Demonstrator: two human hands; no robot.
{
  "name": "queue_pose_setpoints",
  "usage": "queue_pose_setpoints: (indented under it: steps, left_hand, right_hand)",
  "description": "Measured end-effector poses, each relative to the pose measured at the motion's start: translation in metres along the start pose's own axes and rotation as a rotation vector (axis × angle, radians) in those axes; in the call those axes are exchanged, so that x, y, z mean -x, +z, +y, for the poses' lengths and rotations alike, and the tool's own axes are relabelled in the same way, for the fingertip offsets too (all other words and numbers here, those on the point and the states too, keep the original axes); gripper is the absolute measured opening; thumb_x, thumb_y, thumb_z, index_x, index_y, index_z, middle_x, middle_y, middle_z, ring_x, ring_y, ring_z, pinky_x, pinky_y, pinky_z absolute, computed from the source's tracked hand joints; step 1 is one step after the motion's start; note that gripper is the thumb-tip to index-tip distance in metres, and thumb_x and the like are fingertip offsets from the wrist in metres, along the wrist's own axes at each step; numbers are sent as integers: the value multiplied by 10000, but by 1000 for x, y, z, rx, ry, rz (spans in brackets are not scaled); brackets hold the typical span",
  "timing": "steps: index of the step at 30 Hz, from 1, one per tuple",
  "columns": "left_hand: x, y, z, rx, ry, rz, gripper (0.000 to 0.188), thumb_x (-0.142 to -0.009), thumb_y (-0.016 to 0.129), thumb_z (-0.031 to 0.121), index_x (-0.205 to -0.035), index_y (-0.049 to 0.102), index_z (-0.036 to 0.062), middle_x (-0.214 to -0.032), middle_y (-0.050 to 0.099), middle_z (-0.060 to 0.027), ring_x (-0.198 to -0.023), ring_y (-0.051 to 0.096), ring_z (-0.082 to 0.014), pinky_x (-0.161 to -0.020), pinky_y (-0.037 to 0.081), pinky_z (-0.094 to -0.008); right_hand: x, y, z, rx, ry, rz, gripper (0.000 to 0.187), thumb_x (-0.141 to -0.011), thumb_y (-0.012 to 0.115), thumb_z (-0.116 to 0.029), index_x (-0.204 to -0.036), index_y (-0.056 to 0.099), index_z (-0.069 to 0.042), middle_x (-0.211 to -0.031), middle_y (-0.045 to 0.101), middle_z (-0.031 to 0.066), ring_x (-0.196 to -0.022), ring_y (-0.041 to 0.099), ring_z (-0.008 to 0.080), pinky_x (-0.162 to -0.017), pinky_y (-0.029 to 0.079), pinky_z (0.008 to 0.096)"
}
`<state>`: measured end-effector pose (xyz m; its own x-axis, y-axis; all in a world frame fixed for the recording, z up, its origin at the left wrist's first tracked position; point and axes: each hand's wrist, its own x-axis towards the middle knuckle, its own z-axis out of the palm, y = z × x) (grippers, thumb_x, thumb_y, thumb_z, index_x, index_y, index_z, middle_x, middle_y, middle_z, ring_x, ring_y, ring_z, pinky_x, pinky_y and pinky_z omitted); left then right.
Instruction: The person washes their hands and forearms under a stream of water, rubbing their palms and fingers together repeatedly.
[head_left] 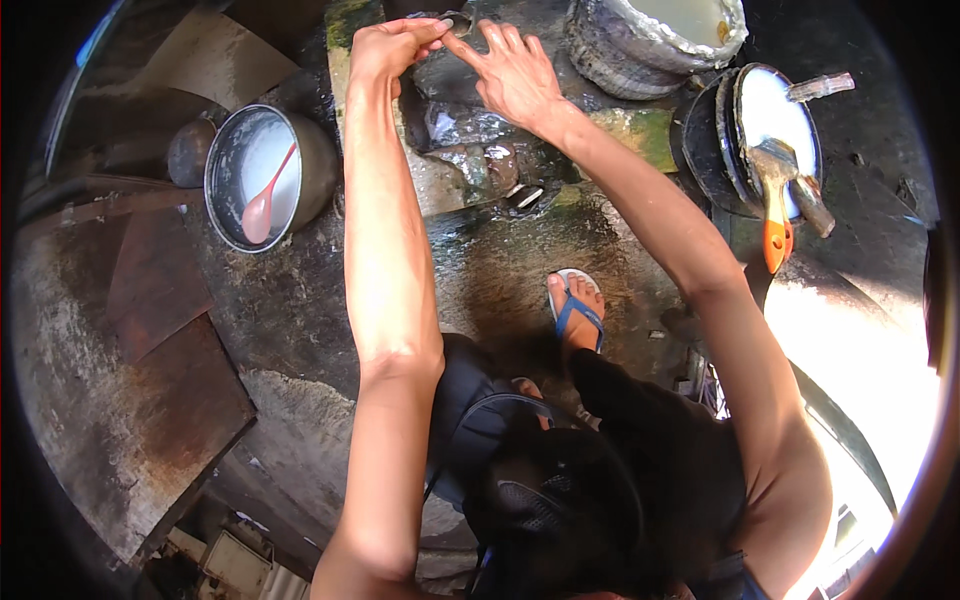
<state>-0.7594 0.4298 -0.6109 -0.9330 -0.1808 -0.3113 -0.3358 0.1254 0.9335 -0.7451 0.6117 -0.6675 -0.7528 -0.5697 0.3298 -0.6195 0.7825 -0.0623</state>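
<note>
Both my arms stretch to the top of the view, over a wet, stained work spot. My left hand (392,50) is closed in a pinch, thumb against fingers. Beside its fingertips shows the edge of a small dark, rounded, shiny thing (458,20), cut off at the top of the view, too little of it visible to name. My right hand (517,78) is open, fingers spread, palm down. Its index finger reaches toward the left thumb tip, close to or touching it. Below the hands lies a wet stone-like block (470,165) with dark and pale patches.
Left stands a metal pot (318,175) with white contents and a pink spoon (258,215). A large crusted pot (620,60) sits upper right. Beside it, a pan (742,120) of white stuff carries an orange-handled brush (774,235). My foot in a blue-strapped flip-flop (580,310) is below.
</note>
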Motion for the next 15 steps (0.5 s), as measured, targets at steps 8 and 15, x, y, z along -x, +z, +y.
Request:
queue_pose_setpoints:
  steps: [8, 15]
  left_hand:
    - [50, -39, -10, 169, -291, -103, 158, -908, 688, 157, -908, 641, 6, -751, 588, -14, -656, 541, -92, -579, 445, -220]
    - [90, -44, 2, 1369, -82, -6, 366, -1047, 370, 297, -762, 437, 77, -653, 371, -20, -626, 356, -188, -663, 314, -348]
  right_hand:
    - [11, -3, -32, -79, -231, -92, 806, -844, 627, -173, -1527, 226, -323, -1459, 396, 161, -1282, 457, 323, -971, 426, 470]
    - [-4, 46, -3, -1593, 934, -285, 589, -977, 477, -191, -1476, 227, -4, -1205, 573, 245, -1011, 643, 320, -862, 569, 421]
